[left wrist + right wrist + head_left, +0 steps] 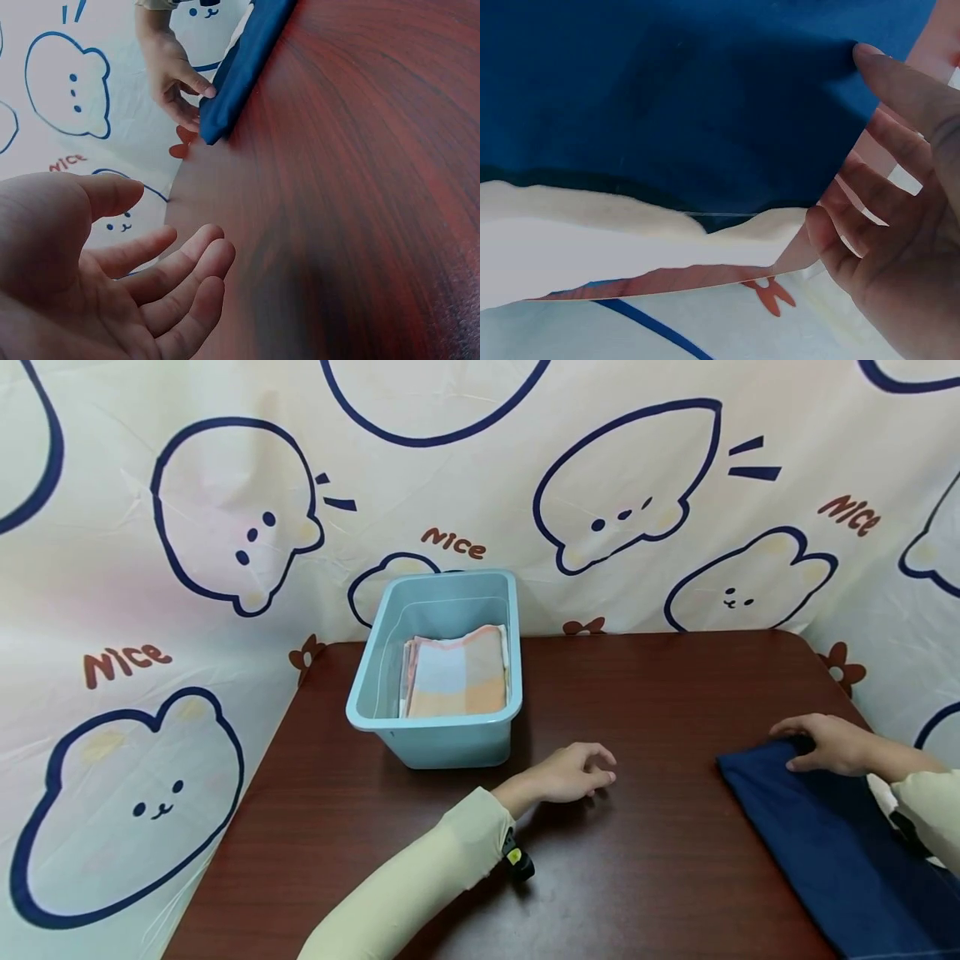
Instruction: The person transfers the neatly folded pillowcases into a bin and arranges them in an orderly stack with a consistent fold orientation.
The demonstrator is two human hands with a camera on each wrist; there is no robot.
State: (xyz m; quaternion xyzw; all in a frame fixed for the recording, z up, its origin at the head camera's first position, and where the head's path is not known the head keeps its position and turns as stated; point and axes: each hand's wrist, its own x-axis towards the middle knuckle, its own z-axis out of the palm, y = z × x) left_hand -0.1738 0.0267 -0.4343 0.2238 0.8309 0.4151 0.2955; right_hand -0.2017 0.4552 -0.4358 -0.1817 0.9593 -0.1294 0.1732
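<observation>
A folded dark blue cloth [847,843] lies along the right side of the table, its front part running out of the head view. My right hand [836,745] grips its far edge, thumb on top and the other fingers at the edge; some fingertips are hidden. Cream-white fabric [630,236] shows along the cloth's outer side in the right wrist view. Over the table's middle, my left hand [570,772] holds nothing, its fingers loosely bent. The left wrist view shows that hand [112,270] palm up to the camera, apart from the blue cloth [240,82].
A light blue plastic bin [450,743] stands at the back left of the table, with folded checked cloth [457,672] inside. Behind the dark wooden table [637,693] hangs a white sheet [465,485] printed with cartoon bears, which also covers both sides.
</observation>
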